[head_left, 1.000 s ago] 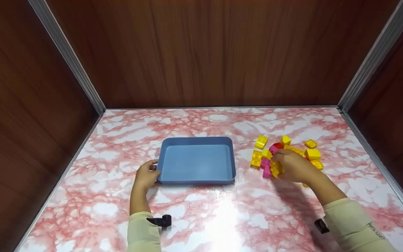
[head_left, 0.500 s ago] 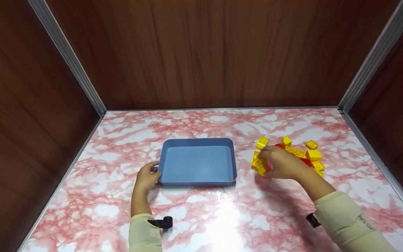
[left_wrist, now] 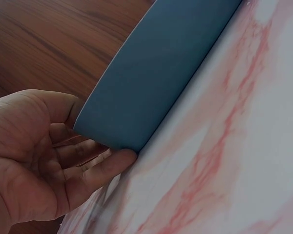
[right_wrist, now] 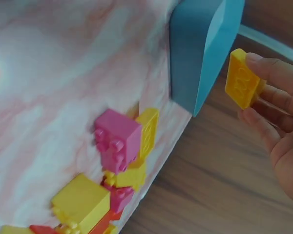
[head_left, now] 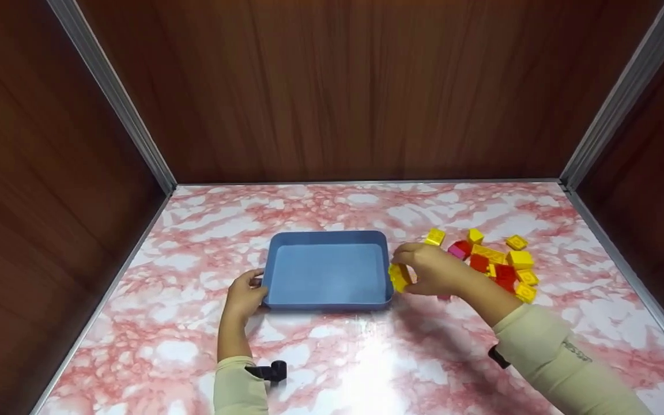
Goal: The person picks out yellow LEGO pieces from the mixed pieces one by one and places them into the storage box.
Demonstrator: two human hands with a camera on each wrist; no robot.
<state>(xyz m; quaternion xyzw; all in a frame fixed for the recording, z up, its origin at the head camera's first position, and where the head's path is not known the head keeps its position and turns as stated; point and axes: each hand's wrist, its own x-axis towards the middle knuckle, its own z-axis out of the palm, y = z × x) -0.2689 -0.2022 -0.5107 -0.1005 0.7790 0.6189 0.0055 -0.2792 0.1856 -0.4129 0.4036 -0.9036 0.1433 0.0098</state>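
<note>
Yellow plastic: the right hand [head_left: 433,270] pinches a brick [head_left: 399,278] between thumb and fingers, by its edges, with the broad face exposed. Edge hold probably suits so shallow a piece and leaves the moulded face uncovered. The brick is off the desk [head_left: 173,349], just beside the right wall of the blue tray [head_left: 326,274]; the two overlap in the head view, but the right wrist view shows a gap.

Left hand [head_left: 245,295] grips the tray's left side near the front corner, one digit low at the base, others curled behind the wall (contact of the hidden fingertips cannot be confirmed). Judged to be a steadying hold, since the tray looks light and sits flat on the desk.

Further right, a loose cluster: yellow block [head_left: 520,259], red brick [head_left: 505,278], pink brick [right_wrist: 119,136] and others, some touching, turned various ways; no sorting by colour apparent. Placed on the right hand's side, presumably for easy reach. Beyond the desk, a wood-grain panel [head_left: 366,86].
</note>
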